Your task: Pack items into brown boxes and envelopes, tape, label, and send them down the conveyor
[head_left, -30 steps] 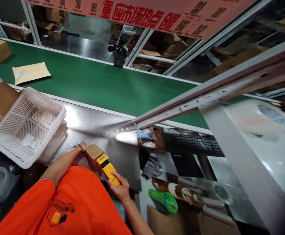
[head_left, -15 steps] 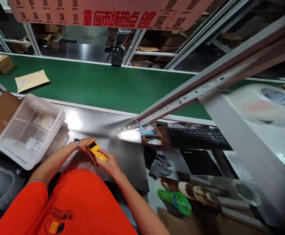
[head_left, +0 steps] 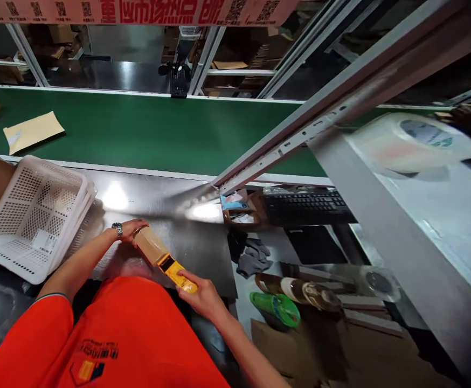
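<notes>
My left hand [head_left: 130,230], with a metal watch at the wrist, is closed around the far end of a small brown cardboard box [head_left: 151,245]. The box lies slantwise just above the steel table [head_left: 195,242], close to my body. In my right hand [head_left: 203,296] is a yellow handheld tape dispenser [head_left: 179,274], gripped by its rear part. Its dark front end meets the near end of the box. The fingers under the box are partly hidden.
A white perforated basket [head_left: 5,242] stands at left. Beyond the table runs a green conveyor belt [head_left: 138,129] carrying a padded envelope [head_left: 35,132]. A metal post [head_left: 284,143] slants up at right, near a keyboard [head_left: 308,207], a grey shelf [head_left: 381,215] and a tape roll [head_left: 413,140].
My right hand has drawn the tape dispenser along the box, right and toward me, exposing the box's top face. The view has shifted slightly to the right.
</notes>
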{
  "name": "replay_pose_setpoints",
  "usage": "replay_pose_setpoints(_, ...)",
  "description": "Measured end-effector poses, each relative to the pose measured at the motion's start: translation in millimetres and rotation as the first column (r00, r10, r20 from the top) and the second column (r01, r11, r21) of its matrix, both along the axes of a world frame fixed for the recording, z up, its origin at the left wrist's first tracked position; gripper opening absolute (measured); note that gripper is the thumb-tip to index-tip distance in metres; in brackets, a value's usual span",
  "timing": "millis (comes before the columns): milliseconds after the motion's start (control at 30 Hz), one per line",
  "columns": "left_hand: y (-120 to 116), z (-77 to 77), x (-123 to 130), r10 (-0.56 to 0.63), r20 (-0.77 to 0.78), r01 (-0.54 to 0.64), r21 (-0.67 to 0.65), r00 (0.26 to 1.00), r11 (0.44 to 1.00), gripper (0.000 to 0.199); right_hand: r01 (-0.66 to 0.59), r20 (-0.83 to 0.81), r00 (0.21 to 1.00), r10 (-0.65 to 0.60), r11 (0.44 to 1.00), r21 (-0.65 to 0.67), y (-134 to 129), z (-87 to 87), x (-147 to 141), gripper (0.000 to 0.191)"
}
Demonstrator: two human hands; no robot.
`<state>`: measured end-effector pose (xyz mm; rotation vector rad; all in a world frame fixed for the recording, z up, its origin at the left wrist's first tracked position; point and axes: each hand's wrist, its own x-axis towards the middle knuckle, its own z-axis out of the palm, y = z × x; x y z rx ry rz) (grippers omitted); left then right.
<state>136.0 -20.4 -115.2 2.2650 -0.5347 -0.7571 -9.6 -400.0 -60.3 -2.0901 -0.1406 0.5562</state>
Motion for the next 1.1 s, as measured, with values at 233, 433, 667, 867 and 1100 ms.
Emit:
replay_pose_setpoints(233, -77, 8.4, -33, -0.289, 0.265, 0.229, 0.234, 0.920, 0.945, 0.109, 0.078, -0.086, 0.994, -0.069, 0.991, 0.105, 0, -9.9, 5, 0.056)
replay_pose_setpoints(433, -119, 9.1, -47, -0.305, 0.241, 0.312, 0.011, 0.921, 0.950, 0.133, 0.056, 0.020, 0.998, -0.058, 0.995, 0.083, -15, 31.1, 11, 0.050)
replay_pose_setpoints(667, -80, 4.6, -43, -0.113, 0.133, 0.140, -0.219, 0.985, 0.966, 0.102, -0.175, 0.002, 0.984, 0.176, 0.980, -0.095, 23, 95.6, 59, 0.045)
replay_pose_setpoints(867, -9, -2.6, -43, 0.025, 0.099, -0.009, -0.169, 0.995, 0.986, 0.099, -0.316, -0.037, 0.948, 0.316, 0.920, -0.232, 15, 138.2, 88, 0.046)
replay_pose_setpoints(1100, 57, -23.8, -49, 0.163, 0.125, -0.158, -0.054, 0.979, 0.986, 0.104, -0.254, -0.159, 0.954, 0.256, 0.967, 0.032, 79, 73.6, 102, 0.048)
